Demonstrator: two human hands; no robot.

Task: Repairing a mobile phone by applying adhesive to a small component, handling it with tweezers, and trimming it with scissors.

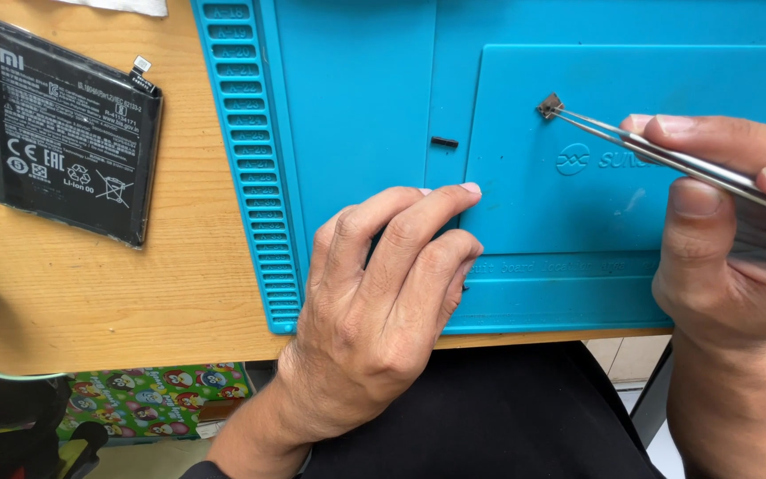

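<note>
Right hand [720, 222] pinches metal tweezers [667, 155], whose tips grip a small dark chip [550, 106] above the blue mat [356, 106]. Left hand [383, 293], fingers curled and holding nothing, rests on the mat's near edge.

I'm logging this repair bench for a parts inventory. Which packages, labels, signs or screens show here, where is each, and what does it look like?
Phone battery: on the wooden desk at upper left, left of the blue mat; flat black rectangle with a white printed label and symbols.
Embossed mark: raised logo on the blue mat, below the tweezers in the right hand.
Patterned box: below the desk edge, lower left; green with colourful cartoon print.
No screens or signs.
</note>
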